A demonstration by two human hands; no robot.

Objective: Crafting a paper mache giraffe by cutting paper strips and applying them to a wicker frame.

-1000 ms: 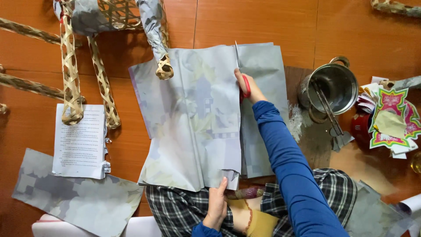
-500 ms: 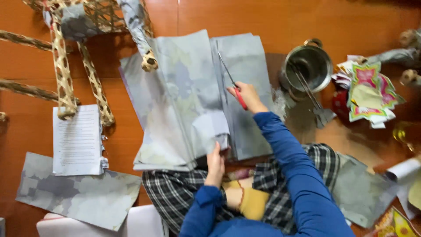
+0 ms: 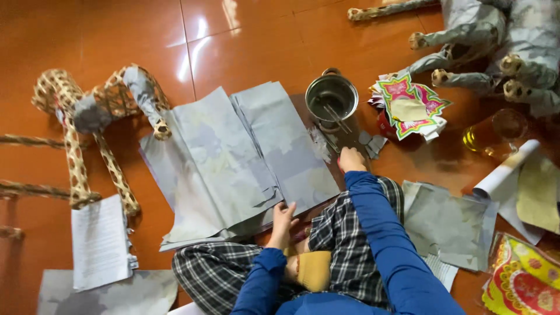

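A stack of large grey mottled paper sheets (image 3: 227, 157) lies on the orange tiled floor in front of my crossed legs in plaid trousers. The stack is split lengthwise into a left and a right part. My left hand (image 3: 284, 219) pinches the near edge of the sheets. My right hand (image 3: 352, 158), in a blue sleeve, rests knuckles up on the floor at the stack's right edge, just below a metal pot (image 3: 331, 96). Its fingers curl under, so whatever it holds is hidden. No scissors show.
A woven animal frame (image 3: 87, 116), partly papered, lies to the left. Paper-covered figures (image 3: 496, 41) lie top right. Near the pot are bright printed papers (image 3: 408, 108), a glass of yellow liquid (image 3: 501, 131), a paper roll (image 3: 504, 169), grey sheets (image 3: 452, 224) and a white sheet (image 3: 99, 242).
My right hand, which held red-handled scissors in the middle of the paper, has pulled back to the stack's right edge by the pot. The view has swung right.
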